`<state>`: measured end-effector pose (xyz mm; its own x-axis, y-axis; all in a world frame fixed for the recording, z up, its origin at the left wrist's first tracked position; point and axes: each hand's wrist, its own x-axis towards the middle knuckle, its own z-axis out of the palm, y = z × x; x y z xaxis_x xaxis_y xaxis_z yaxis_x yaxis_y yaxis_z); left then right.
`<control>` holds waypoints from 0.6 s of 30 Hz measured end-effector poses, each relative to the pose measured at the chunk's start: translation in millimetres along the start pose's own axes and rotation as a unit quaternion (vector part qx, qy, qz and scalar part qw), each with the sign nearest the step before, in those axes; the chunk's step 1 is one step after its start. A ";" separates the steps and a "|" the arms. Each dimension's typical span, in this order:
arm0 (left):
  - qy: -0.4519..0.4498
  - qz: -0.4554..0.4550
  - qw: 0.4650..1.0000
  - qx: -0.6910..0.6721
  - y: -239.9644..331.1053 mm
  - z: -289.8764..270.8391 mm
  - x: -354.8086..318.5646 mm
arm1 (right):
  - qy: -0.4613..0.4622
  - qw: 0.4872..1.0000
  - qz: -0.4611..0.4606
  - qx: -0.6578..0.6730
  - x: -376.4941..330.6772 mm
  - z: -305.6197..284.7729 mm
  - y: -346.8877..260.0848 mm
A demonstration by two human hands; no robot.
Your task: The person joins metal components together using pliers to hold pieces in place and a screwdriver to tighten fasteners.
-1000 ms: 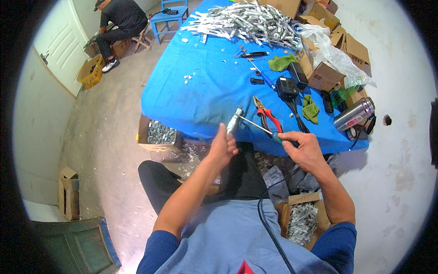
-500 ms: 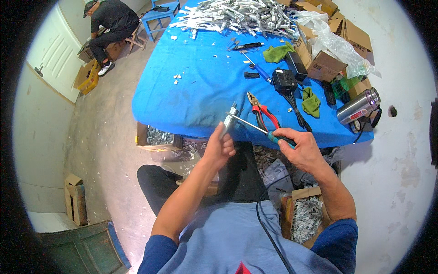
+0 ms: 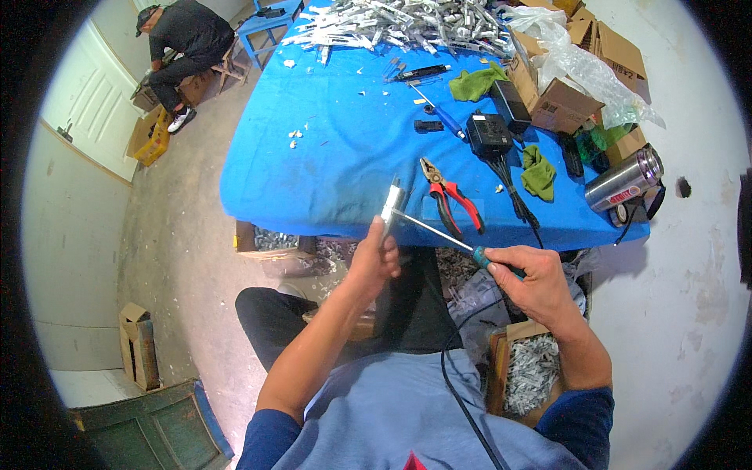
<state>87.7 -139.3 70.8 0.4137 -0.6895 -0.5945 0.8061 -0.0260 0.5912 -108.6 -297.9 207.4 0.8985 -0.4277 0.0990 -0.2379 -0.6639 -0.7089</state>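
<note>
My left hand [image 3: 374,257] is closed round a slim silver-white metal piece [image 3: 393,199], held upright just past the table's near edge. In my right hand [image 3: 533,282] is a screwdriver [image 3: 435,231] with a teal handle, its shaft pointing left. The screwdriver's tip meets the side of the piece a little above my left fingers. Beyond the shaft, red-and-black pliers [image 3: 453,199] lie with their handles apart on the blue-covered table [image 3: 313,188]. At the far end is a heap of similar silver-white pieces [image 3: 407,23].
A black power adapter [image 3: 489,135], a blue-handled screwdriver [image 3: 445,117], green cloths [image 3: 537,172] and a steel flask [image 3: 624,180] occupy the table's right side. Cardboard boxes [image 3: 565,106] stand behind them. Below are boxes of small parts [image 3: 533,376]. Another person [image 3: 188,43] sits at the far left.
My right hand has shifted right and slightly down with the screwdriver. Its tip now touches lower on the piece's side. My left hand has stayed nearly in place.
</note>
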 end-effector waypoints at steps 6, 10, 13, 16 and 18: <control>0.007 0.004 1.000 0.022 -4.8 -1.6 5.6 | 0.015 0.997 -0.056 -0.049 0.7 2.2 -0.9; 0.044 -0.001 0.998 0.042 -4.2 6.6 0.8 | 0.025 0.995 -0.081 -0.060 2.9 4.7 -2.4; 0.030 -0.002 0.999 0.031 -4.9 7.5 1.2 | 0.021 0.994 -0.084 -0.060 4.8 5.2 -3.8; 0.042 0.000 0.999 0.027 -2.4 14.2 -3.0 | 0.016 0.995 -0.083 -0.058 6.6 5.0 -3.8; 0.034 0.001 0.999 0.029 -3.8 11.3 -1.4 | 0.016 0.996 -0.077 -0.052 7.1 5.2 -2.2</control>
<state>79.2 -146.4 75.6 0.4447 -0.6392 -0.6274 0.7805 -0.0670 0.6215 -99.8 -296.3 206.0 0.9156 -0.3344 0.2233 -0.1373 -0.7820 -0.6079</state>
